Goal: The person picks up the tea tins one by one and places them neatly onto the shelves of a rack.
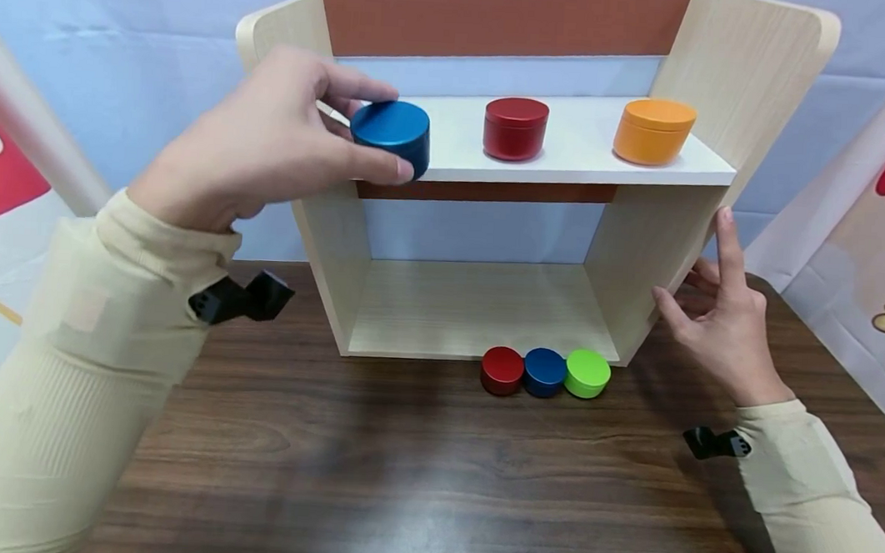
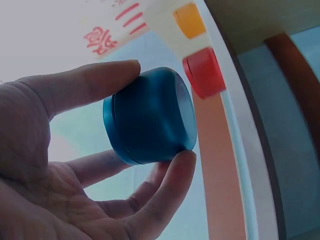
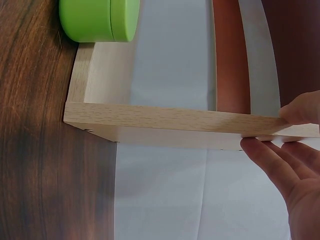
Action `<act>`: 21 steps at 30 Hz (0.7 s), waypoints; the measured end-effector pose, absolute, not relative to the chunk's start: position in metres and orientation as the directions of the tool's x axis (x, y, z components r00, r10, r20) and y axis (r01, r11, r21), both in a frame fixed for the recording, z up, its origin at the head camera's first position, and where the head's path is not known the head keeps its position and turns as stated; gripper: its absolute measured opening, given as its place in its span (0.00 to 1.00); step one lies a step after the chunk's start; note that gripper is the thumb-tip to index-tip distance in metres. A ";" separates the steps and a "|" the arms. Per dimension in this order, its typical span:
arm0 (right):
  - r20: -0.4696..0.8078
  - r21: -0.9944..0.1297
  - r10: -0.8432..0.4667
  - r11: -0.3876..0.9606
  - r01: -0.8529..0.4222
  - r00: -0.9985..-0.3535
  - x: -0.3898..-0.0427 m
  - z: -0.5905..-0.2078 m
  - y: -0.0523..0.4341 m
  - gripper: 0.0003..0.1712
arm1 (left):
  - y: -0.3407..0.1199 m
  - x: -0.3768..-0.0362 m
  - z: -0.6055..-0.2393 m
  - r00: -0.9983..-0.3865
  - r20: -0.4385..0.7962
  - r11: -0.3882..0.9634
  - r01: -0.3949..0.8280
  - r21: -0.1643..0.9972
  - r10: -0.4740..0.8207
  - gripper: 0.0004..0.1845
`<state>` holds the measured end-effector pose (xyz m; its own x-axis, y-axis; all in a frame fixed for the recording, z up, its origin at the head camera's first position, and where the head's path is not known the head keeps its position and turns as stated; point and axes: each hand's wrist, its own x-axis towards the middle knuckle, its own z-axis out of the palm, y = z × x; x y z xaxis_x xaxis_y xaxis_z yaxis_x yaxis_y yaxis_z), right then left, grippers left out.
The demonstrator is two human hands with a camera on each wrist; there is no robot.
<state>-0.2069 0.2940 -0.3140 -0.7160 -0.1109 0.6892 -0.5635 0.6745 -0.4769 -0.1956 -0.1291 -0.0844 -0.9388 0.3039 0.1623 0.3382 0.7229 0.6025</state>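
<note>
Left hand (image 1: pixel 257 146) pinches blue tin (image 1: pixel 391 136) between thumb and fingers; right hand (image 1: pixel 714 324) relaxed

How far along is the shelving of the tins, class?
Done: the large red tin and the orange tin stand on the white shelf. In hand: the left hand grips the large blue tin at the shelf's left end, while the right hand steadies the shelf unit's side panel. Left: three small tins, red, blue and green, sit on the table.
</note>
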 end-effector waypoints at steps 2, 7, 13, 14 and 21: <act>0.690 -0.477 -0.111 0.674 -0.564 -0.716 -0.207 -0.314 0.294 0.67 | -0.128 -0.204 -0.081 -0.949 0.154 0.745 0.310 0.590 0.273 0.44; 0.687 -0.479 -0.107 0.677 -0.559 -0.719 -0.207 -0.315 0.293 0.67 | -0.125 -0.224 -0.075 -0.975 0.107 0.794 0.221 0.567 0.195 0.43; 0.689 -0.484 -0.113 0.665 -0.570 -0.716 -0.208 -0.314 0.292 0.67 | -0.122 -0.237 -0.074 -0.986 0.029 0.809 0.152 0.567 0.165 0.43; 0.689 -0.485 -0.114 0.662 -0.571 -0.716 -0.208 -0.314 0.292 0.66 | -0.122 -0.239 -0.074 -0.986 0.018 0.808 0.145 0.571 0.164 0.43; 0.683 -0.483 -0.107 0.676 -0.556 -0.723 -0.208 -0.314 0.292 0.67 | -0.119 -0.250 -0.076 -0.984 -0.002 0.814 0.146 0.562 0.178 0.43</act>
